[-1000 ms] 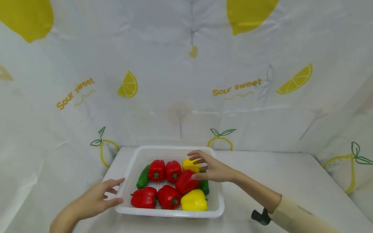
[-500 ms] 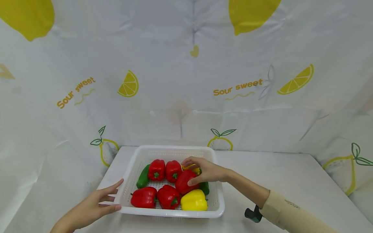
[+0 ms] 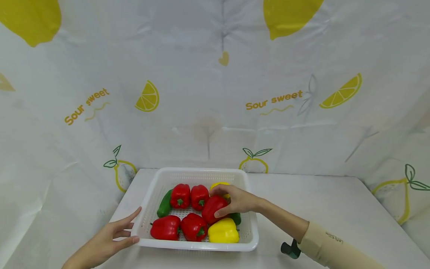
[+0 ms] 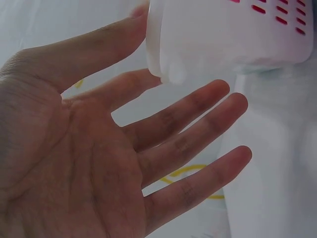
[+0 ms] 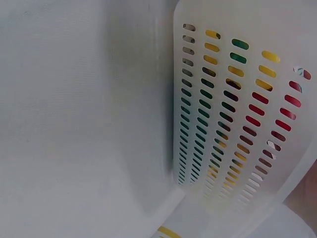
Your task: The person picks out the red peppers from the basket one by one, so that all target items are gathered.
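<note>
A white perforated plastic basket [image 3: 198,246] holds several bell peppers. My right hand [image 3: 240,200] reaches over its right side and grips a red bell pepper [image 3: 211,210], thumb on the near side and fingers curled over the far side. At the left corner, my left hand [image 3: 111,237] touches the basket with thumb and index fingertip, fingers extended. In the left wrist view, the other fingers of this hand [image 4: 94,148] spread below the basket wall [image 4: 213,44]. The right wrist view shows mostly the basket's slotted side [image 5: 242,15]; the held pepper's far side is hidden by fingers.
Around the held pepper lie a yellow pepper [image 3: 223,231] in front, another yellow pepper [image 3: 220,185] behind, and a green vegetable [image 3: 237,218] at right. More red peppers [image 3: 165,228] and a long green vegetable [image 3: 164,204] fill the left. A lemon-print sheet [image 3: 201,93] hangs behind the white table [image 3: 302,201].
My right hand has come down and left from above the basket, its fingers closing round the red bell pepper. My left hand has moved slightly down, reaching the basket's near left corner.
</note>
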Motion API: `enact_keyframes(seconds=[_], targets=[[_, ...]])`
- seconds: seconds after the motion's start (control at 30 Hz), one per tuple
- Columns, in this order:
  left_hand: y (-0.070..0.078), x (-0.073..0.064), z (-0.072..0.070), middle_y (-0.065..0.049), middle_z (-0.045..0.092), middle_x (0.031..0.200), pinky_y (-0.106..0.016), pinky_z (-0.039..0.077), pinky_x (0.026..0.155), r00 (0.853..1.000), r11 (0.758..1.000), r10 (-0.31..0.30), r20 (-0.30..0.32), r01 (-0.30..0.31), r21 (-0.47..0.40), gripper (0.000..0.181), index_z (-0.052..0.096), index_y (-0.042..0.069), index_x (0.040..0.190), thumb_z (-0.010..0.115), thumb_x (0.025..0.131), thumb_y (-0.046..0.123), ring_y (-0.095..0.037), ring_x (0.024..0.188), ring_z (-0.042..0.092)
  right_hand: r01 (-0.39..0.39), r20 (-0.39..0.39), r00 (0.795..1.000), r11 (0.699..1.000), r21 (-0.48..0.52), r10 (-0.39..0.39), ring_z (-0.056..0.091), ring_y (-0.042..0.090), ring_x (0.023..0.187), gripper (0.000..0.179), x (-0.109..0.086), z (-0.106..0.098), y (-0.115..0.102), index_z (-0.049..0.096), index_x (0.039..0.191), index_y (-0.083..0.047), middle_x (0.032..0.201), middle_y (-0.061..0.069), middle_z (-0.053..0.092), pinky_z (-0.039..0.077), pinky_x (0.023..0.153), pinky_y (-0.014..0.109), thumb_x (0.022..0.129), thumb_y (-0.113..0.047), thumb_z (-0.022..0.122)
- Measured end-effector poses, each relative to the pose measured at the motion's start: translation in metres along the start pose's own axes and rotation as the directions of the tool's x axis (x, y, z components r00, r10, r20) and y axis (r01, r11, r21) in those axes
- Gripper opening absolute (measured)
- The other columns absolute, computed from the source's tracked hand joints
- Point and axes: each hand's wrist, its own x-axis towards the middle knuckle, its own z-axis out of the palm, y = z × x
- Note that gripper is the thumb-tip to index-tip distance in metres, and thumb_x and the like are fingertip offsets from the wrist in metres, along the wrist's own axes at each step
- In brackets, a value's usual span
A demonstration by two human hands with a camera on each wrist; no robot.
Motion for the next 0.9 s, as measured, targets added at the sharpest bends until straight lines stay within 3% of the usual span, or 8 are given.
enact_keyframes(seconds=[0.1,0.17,0.33,0.5,0.73,0.9], targets=[[0.001,0.0,0.001,-0.034,0.054,0.154,-0.026,0.065,0.086,0.999,0.999,-0.045,0.001,0.045,-0.006,0.085,0.023,0.005,0.172,0.071,0.106,0.026,-0.037,0.122,0.072,0.008,-0.005,1.0,1.0,0.004,-0.008,0.06,0.027,0.131,0.062,0.0,0.001,0.0,0.06,0.145,-0.006,0.143,0.011,0.067,0.063,0.107,0.041,0.091,-0.021,0.087],[0.001,0.0,0.001,-0.035,0.053,0.154,-0.029,0.066,0.086,0.998,0.998,-0.063,0.001,0.063,-0.008,0.085,0.023,0.006,0.173,0.071,0.106,0.027,-0.043,0.124,0.07,0.018,-0.005,1.0,1.0,0.007,-0.018,0.061,0.027,0.129,0.062,0.0,0.001,0.0,0.06,0.145,-0.005,0.142,0.012,0.067,0.064,0.105,0.039,0.091,-0.018,0.087],[0.0,-0.001,0.001,-0.035,0.052,0.155,-0.024,0.063,0.085,0.997,0.997,-0.076,0.004,0.076,-0.018,0.085,0.022,0.007,0.173,0.07,0.106,0.026,-0.043,0.125,0.069,0.052,-0.017,0.998,0.999,-0.003,-0.052,0.062,0.026,0.127,0.059,0.0,0.002,0.002,0.062,0.145,-0.006,0.141,0.011,0.068,0.063,0.106,0.04,0.092,-0.016,0.087],[-0.001,-0.002,0.002,-0.035,0.053,0.154,-0.029,0.066,0.088,0.996,0.996,-0.085,0.003,0.085,-0.034,0.085,0.021,0.007,0.173,0.07,0.107,0.026,-0.04,0.125,0.07,0.082,-0.024,0.996,0.996,-0.017,-0.083,0.063,0.025,0.127,0.057,-0.001,0.003,0.002,0.063,0.143,-0.007,0.14,0.011,0.069,0.062,0.108,0.042,0.093,-0.016,0.086],[-0.001,-0.003,0.003,-0.035,0.05,0.157,-0.02,0.062,0.087,0.997,0.997,-0.078,-0.005,0.078,-0.03,0.083,0.022,0.008,0.173,0.069,0.107,0.026,-0.042,0.128,0.067,0.126,-0.069,0.989,0.991,-0.039,-0.128,0.063,0.03,0.13,0.058,-0.005,-0.005,-0.001,0.062,0.143,-0.009,0.141,0.011,0.068,0.061,0.109,0.044,0.091,-0.017,0.088],[0.001,-0.002,0.003,-0.036,0.045,0.162,-0.035,0.067,0.091,0.995,0.995,-0.101,-0.01,0.101,-0.029,0.083,0.022,0.011,0.174,0.069,0.108,0.027,-0.045,0.132,0.064,0.154,-0.099,0.984,0.988,0.027,-0.15,0.062,0.038,0.134,0.061,-0.01,-0.016,-0.004,0.059,0.146,-0.009,0.146,0.014,0.065,0.062,0.107,0.051,0.092,-0.015,0.086]])
